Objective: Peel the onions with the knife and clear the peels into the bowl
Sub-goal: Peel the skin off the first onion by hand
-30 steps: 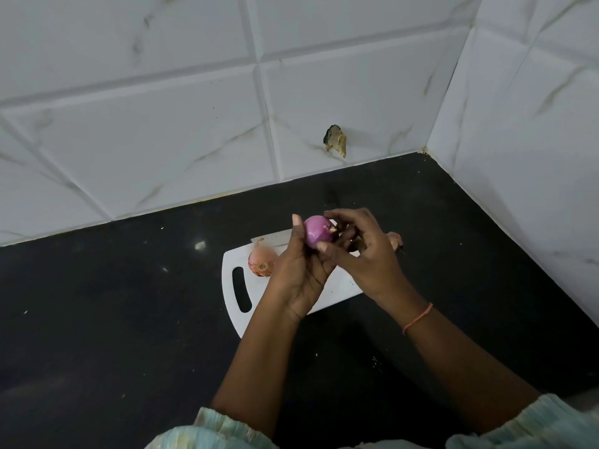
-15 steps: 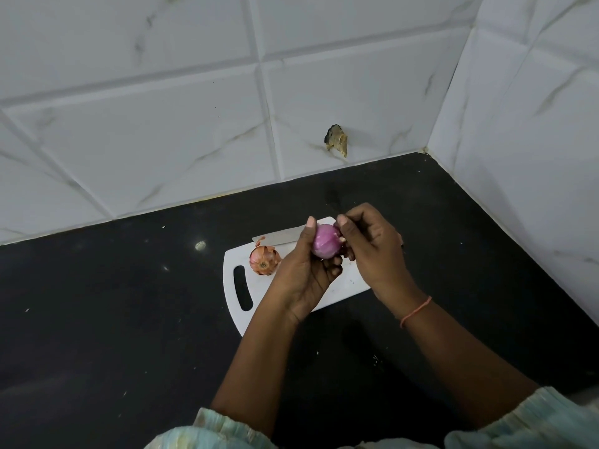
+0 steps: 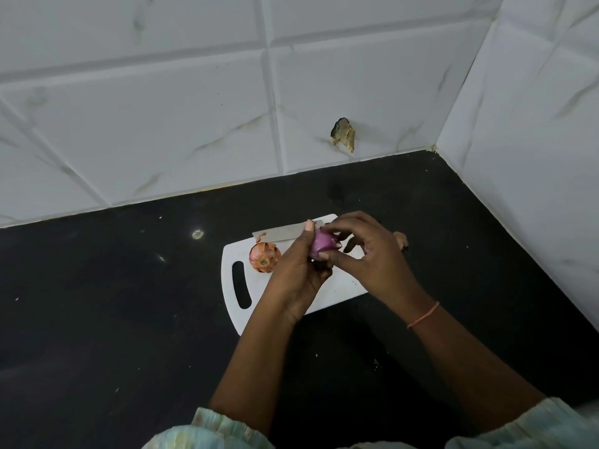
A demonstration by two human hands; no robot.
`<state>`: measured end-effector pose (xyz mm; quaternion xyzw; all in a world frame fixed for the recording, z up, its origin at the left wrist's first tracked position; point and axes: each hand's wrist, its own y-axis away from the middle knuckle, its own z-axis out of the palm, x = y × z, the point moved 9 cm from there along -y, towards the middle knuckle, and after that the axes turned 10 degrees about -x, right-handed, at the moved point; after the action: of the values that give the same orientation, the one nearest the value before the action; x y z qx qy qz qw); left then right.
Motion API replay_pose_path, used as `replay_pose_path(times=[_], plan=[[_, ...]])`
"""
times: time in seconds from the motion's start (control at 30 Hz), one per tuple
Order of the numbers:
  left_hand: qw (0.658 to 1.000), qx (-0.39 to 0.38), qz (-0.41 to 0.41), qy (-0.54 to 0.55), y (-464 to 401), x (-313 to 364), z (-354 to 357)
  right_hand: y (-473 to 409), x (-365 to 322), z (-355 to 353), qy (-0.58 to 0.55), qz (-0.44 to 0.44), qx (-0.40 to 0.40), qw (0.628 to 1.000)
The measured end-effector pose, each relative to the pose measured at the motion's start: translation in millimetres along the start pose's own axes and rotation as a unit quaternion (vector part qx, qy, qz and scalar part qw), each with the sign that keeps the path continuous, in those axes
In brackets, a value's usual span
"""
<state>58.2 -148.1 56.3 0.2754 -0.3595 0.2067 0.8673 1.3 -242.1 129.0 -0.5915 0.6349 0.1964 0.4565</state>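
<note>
My left hand grips a purple, mostly peeled onion above the white cutting board. My right hand pinches at the onion's right side with thumb and fingertips. A second onion, still in its orange-brown skin, lies on the board's left part near the handle slot. The knife blade lies flat along the board's far edge; its handle is hidden behind my hands. A scrap of peel shows past my right hand. No bowl is in view.
The board sits on a black countertop in a corner of white tiled walls. A brownish scrap sticks to the back wall above the counter. Small crumbs dot the countertop.
Both hands have turned the purple onion and lowered it slightly towards the board. My right fingers have shifted round its right side. The unpeeled onion and the knife have stayed put.
</note>
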Motion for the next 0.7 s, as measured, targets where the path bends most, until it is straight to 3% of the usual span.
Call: replay_pose_path(times=[0.1, 0.33, 0.53, 0.7], plan=[[1.000, 0.017, -0.004, -0.009, -4, 3, -5, -4, -1, 1, -0.013, -0.012, 0.040, 0.999], [0.998, 0.046, -0.014, -0.050, -11, 9, -19, -8, 4, -2, 0.013, -0.033, 0.049, 0.998], [0.997, 0.054, -0.033, -0.048, -13, 3, -22, -16, -5, 7, 0.130, -0.066, -0.020, 0.989], [0.998, 0.042, -0.024, -0.036, -13, 4, -19, -19, 8, 11, 0.063, -0.009, -0.053, 0.997]])
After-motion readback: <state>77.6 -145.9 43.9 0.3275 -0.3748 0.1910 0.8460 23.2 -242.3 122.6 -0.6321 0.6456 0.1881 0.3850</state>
